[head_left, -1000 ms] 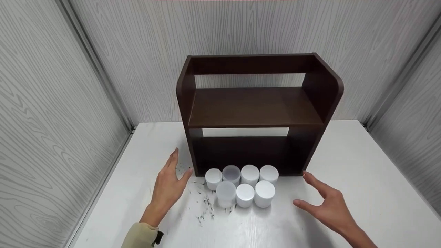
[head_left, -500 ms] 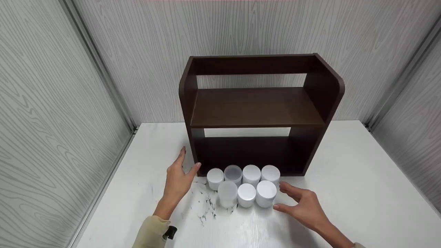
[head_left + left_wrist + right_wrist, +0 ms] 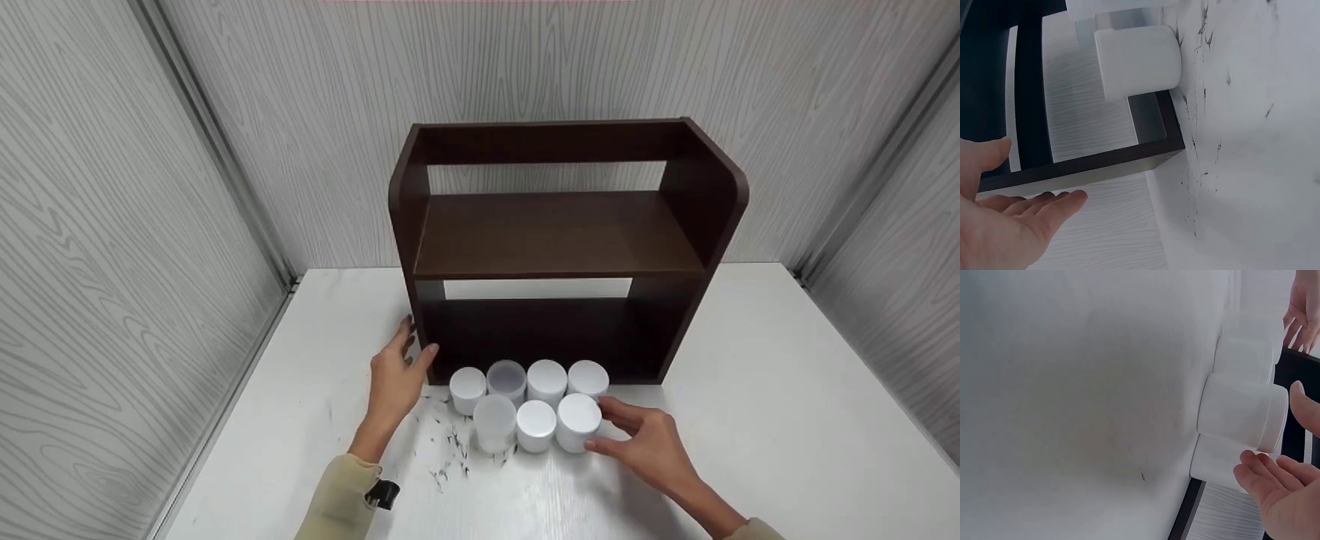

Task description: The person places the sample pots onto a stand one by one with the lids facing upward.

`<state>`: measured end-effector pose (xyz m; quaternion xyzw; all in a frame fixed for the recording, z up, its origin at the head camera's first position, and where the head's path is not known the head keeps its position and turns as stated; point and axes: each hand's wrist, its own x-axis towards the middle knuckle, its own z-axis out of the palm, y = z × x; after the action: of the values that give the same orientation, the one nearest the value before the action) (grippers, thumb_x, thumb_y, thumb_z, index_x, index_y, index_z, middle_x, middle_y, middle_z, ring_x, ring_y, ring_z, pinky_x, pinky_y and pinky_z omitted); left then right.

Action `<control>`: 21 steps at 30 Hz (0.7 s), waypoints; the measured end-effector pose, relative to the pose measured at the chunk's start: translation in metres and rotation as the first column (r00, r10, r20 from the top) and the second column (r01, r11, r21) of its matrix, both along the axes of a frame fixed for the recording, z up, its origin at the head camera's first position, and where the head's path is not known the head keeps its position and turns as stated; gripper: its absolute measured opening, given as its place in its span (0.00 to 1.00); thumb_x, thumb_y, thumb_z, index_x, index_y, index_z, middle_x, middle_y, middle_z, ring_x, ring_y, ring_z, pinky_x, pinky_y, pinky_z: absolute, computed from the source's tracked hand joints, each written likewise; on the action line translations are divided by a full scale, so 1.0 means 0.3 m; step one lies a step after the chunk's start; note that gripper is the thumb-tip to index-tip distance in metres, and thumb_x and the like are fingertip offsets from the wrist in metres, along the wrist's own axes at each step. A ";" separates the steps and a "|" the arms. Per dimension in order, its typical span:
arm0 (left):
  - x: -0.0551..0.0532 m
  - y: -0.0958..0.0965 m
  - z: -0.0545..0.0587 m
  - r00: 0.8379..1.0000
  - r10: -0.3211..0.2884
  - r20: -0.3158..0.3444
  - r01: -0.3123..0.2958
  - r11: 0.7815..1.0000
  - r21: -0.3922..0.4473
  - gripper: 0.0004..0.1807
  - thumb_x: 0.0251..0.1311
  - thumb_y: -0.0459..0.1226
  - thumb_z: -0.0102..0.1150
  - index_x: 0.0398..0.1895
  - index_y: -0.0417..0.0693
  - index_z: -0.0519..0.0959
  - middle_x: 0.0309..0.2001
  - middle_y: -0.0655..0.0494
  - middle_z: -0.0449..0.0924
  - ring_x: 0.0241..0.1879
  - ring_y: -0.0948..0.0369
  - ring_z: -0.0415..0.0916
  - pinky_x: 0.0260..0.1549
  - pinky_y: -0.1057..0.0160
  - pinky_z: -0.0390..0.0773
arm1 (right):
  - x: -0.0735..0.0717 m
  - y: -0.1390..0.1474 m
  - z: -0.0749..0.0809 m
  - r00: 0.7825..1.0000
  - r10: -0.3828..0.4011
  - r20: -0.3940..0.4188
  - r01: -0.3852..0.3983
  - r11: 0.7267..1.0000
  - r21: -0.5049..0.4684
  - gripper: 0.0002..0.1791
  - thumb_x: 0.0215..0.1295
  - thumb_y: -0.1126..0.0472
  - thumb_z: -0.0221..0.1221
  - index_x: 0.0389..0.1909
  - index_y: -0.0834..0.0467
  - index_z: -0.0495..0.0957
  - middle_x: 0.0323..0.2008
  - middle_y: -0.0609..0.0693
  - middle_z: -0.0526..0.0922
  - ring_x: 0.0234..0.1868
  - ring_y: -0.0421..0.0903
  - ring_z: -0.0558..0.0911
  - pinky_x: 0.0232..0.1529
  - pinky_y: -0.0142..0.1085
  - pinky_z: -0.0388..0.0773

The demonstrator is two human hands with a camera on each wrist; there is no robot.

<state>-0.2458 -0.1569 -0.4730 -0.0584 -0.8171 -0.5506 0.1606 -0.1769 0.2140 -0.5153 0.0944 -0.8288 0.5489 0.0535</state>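
Note:
Several white lidded jars stand upright in two rows at the shelf's front; one at the front left and one behind it look translucent. My right hand has its thumb and fingers around the right side of the front-right jar, fingertips right at its wall. In the right wrist view the fingers lie nearly straight beside this jar, with the thumb near its lid. My left hand straddles the left side panel of the dark brown shelf, thumb at the front edge, extended fingers along the outside.
The two-level shelf stands against the grey wood-grain back wall. Side walls enclose the white table at left and right. Dark scuff marks show on the tabletop left of the jars.
My right hand has moved left from the bare tabletop up to the front-right jar, its fingers drawing closer together. The left hand has come right, to the shelf's side panel.

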 end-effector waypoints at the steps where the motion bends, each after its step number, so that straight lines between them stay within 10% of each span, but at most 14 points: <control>1: -0.003 0.001 -0.001 1.000 -0.002 -0.003 0.002 1.000 0.011 0.37 0.74 0.34 0.63 0.79 0.29 0.58 0.76 0.32 0.61 0.71 0.37 0.68 0.63 0.41 0.75 | -0.002 -0.002 -0.001 1.000 -0.002 0.002 0.002 1.000 -0.005 0.36 0.47 0.63 0.83 0.61 0.63 0.84 0.54 0.55 0.88 0.54 0.49 0.88 0.59 0.39 0.80; 21: -0.047 0.005 -0.003 0.998 -0.001 -0.057 0.001 1.000 0.013 0.28 0.74 0.27 0.57 0.74 0.27 0.67 0.73 0.32 0.68 0.71 0.42 0.69 0.66 0.51 0.74 | -0.027 -0.017 -0.018 0.999 -0.039 0.018 0.040 0.998 -0.055 0.32 0.45 0.63 0.85 0.55 0.59 0.89 0.49 0.54 0.90 0.54 0.51 0.88 0.55 0.40 0.83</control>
<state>-0.2600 -0.1553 -0.4740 -0.0733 -0.8087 -0.5540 0.1838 -0.1849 0.2088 -0.5207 0.0719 -0.8156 0.5710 0.0598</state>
